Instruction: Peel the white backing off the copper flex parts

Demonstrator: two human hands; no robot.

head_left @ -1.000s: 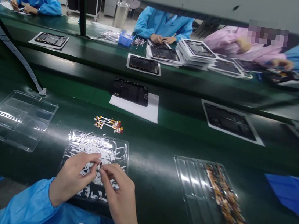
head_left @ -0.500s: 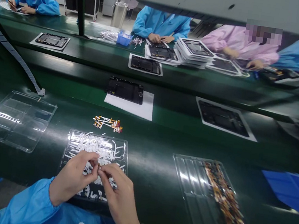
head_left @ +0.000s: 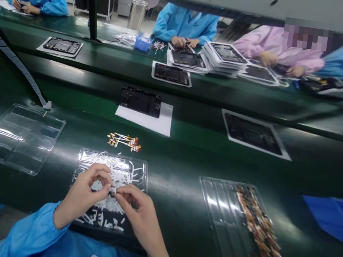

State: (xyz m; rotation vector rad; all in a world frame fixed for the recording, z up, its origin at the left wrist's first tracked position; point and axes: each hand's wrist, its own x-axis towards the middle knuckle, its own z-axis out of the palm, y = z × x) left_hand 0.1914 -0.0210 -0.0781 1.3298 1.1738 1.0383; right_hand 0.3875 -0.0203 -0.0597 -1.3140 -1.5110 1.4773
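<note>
My left hand point(head_left: 84, 193) and my right hand point(head_left: 137, 211) meet over a clear plastic tray point(head_left: 143, 168) holding several white strips. Both pinch one small part point(head_left: 113, 191) between their fingertips; it is too small to name. Beyond the tray lies a little pile of orange and white flex parts point(head_left: 124, 141) on the green bench.
An empty clear tray point(head_left: 20, 137) lies at left. A long clear tray point(head_left: 214, 211) with a row of orange flex parts point(head_left: 263, 237) is at right, with a blue sheet point(head_left: 334, 217) beyond. Black panels on white sheets ride the belt point(head_left: 140, 100). Other workers sit across.
My hands have shifted a little while staying pinched together. The black panels on the belt have drifted left.
</note>
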